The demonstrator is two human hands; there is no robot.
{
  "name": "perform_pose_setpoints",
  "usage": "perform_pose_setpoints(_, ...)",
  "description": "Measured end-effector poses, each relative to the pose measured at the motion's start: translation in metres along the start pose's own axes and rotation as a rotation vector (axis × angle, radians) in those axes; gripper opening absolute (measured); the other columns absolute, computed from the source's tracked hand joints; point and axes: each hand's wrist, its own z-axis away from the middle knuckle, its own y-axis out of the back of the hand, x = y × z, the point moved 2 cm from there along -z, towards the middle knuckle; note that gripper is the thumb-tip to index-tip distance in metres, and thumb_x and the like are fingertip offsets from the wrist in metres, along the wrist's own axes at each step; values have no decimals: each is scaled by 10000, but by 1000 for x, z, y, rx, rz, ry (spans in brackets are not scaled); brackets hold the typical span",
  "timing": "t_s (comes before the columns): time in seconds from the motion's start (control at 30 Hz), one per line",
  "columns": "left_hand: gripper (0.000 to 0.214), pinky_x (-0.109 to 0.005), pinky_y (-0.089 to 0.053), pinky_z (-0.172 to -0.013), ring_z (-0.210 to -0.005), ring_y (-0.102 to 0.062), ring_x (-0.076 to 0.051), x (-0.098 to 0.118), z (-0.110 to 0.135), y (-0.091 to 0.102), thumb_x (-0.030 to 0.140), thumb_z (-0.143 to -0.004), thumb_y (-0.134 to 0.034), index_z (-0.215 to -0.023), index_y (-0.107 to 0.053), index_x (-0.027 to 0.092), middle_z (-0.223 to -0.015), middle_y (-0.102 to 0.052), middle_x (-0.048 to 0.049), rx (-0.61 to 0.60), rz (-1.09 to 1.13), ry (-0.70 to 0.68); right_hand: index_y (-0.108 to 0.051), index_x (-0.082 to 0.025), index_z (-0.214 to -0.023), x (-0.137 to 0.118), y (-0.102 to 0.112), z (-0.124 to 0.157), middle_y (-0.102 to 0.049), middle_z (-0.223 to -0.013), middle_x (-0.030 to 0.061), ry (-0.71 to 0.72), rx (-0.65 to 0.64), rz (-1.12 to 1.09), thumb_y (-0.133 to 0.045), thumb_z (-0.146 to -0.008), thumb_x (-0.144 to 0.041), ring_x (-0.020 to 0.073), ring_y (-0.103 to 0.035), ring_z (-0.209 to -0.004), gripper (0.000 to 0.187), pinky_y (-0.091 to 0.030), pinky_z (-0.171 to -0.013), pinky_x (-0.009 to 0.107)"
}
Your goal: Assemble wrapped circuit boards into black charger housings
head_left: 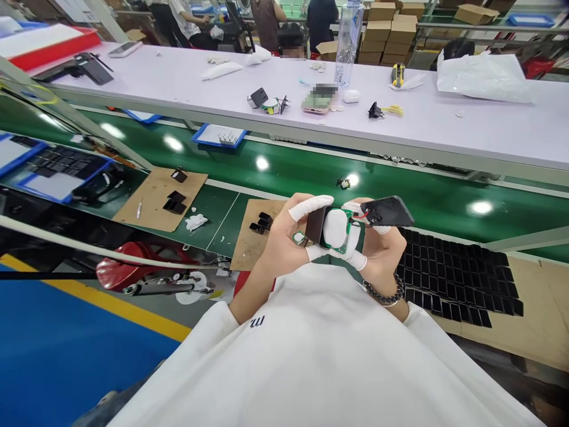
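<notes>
Both hands are raised in front of my chest and wear white finger cots. My left hand [284,240] pinches a small green circuit board [344,234] with a white pad and a dark brown block on it. My right hand [382,249] supports the same board from the right side, and its fingers also hold a black plastic cover [387,210] that is joined to the board by thin red wires. A beaded bracelet circles my right wrist.
A tray of several black covers [453,276] lies to my right. Cardboard sheets [155,198] with black parts rest on the green conveyor belt [302,172]. The white bench [275,83] beyond holds a water bottle [349,41], chargers and a plastic bag. People work at the far side.
</notes>
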Motion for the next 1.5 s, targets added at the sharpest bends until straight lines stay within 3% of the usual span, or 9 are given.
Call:
perform_pose_setpoints(0.33,598,-335,-614,-880,-1082,-669,-211,2,0,1,294,-743,-905,-1307,-709,327,-1164,-629,-36,-23,23,-26,-747,-323,-1217,-1,-4,4,-729,-1127,73,55,31,-80,-900,-754,-413,310,-709,-1031,496,-611,-875,509)
perform_pose_setpoints(0.5,628,-344,-614,-870,-1084,-668,-222,5,-1,0,324,-704,-933,-1294,-718,315,-1167,-632,-47,-33,24,-18,-758,-307,-1206,-2,-2,6,-720,-1144,85,42,55,-35,-903,-742,-443,314,-698,-1034,505,-595,-935,541)
perform_pose_setpoints(0.7,588,-355,-595,-901,-1071,-671,-221,4,-1,-1,367,-734,-920,-1280,-718,283,-1180,-659,-57,-30,11,-27,-746,-302,-1183,-5,-1,7,-712,-1166,87,26,16,-37,-909,-736,-456,334,-721,-1066,500,-623,-902,519)
perform_pose_setpoints(1.03,580,-396,-615,-902,-1126,-693,-268,-2,3,1,383,-735,-918,-1271,-713,299,-1206,-674,-72,-20,8,-95,-711,-250,-1134,-15,-1,1,-706,-1110,91,183,-18,66,-833,-823,-349,279,-733,-997,349,-640,-859,433)
perform_pose_setpoints(1.17,567,-391,-614,-905,-1066,-692,-235,-2,2,0,373,-759,-905,-1285,-707,302,-1200,-657,-67,-31,-6,-100,-689,-209,-1230,-17,-1,-2,-718,-1107,104,270,-19,88,-824,-839,-316,265,-731,-1019,427,-629,-867,402)
perform_pose_setpoints(1.37,545,-341,-618,-803,-1061,-685,-236,-5,3,-1,381,-788,-873,-1299,-695,312,-1213,-639,-75,-50,21,-69,-687,-222,-1259,-14,3,-1,-720,-1149,103,233,-41,93,-824,-846,-389,271,-728,-1031,467,-627,-868,418)
perform_pose_setpoints(1.5,579,-349,-615,-874,-1115,-678,-240,-6,4,-2,341,-760,-907,-1301,-702,299,-1224,-641,-70,-37,67,-78,-696,-247,-1214,-13,4,0,-716,-1176,97,128,-95,52,-861,-801,-466,302,-732,-1071,496,-631,-905,462)
